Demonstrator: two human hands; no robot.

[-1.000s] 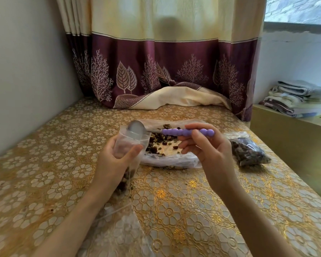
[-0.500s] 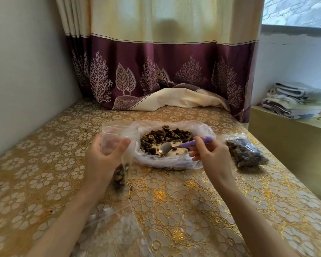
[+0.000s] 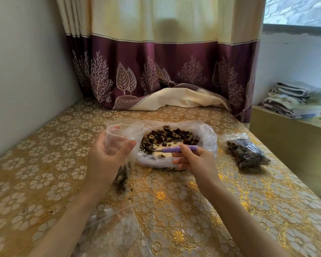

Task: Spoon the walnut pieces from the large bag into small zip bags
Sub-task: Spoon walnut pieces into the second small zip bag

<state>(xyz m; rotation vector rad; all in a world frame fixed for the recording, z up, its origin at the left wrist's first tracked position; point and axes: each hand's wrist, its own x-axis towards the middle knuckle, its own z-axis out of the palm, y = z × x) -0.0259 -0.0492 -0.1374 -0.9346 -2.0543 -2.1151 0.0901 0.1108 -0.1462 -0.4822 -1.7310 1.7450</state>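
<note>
The large clear bag (image 3: 208,138) lies open on the table's middle, with dark walnut pieces (image 3: 169,136) heaped at its far and left side. My left hand (image 3: 107,156) holds a small zip bag (image 3: 119,134) upright just left of it, mouth held open, with some walnut pieces at its bottom. My right hand (image 3: 195,160) grips the purple handle of a spoon (image 3: 176,149). The spoon's bowl is down among the walnuts inside the large bag.
A filled small zip bag (image 3: 246,153) lies to the right on the gold-patterned tablecloth (image 3: 174,201). Empty clear bags (image 3: 119,229) lie at the near edge between my arms. A curtain (image 3: 165,71) hangs behind; folded towels (image 3: 295,99) sit on a ledge at right.
My right hand brought the spoon down from the small bag's mouth into the large bag and pushed its bowl into the walnuts. My left hand lowered the small bag slightly.
</note>
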